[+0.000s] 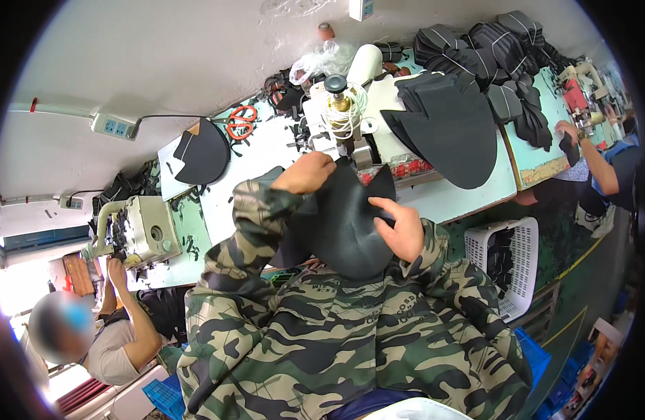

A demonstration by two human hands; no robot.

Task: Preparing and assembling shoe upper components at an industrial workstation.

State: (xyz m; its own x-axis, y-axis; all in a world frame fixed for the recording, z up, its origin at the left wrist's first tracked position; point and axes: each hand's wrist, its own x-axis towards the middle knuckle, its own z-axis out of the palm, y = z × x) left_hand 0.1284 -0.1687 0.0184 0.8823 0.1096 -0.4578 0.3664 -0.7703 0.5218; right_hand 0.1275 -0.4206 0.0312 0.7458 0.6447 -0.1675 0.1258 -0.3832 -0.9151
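A black, leather-like cut piece (354, 231) with a pointed, notched upper edge and a rounded lower edge lies before me, partly bent and hanging over the table edge. My left hand (307, 173) has its fingers curled at the piece's upper left, close to the machine's working head. My right hand (401, 231) grips the right edge, with thumb and forefinger on top and the other fingers hidden. The bench machine (341, 115), with a black knob and a coil of white cord, stands just beyond the piece's upper edge.
Right of the machine lies a stack of similar black pieces (448, 126). Orange-handled scissors (242, 122) and another black stack (203, 154) sit left. A white basket (522, 269) stands low right. People work at machines on both sides; bundled black pieces (476, 56) fill the back right.
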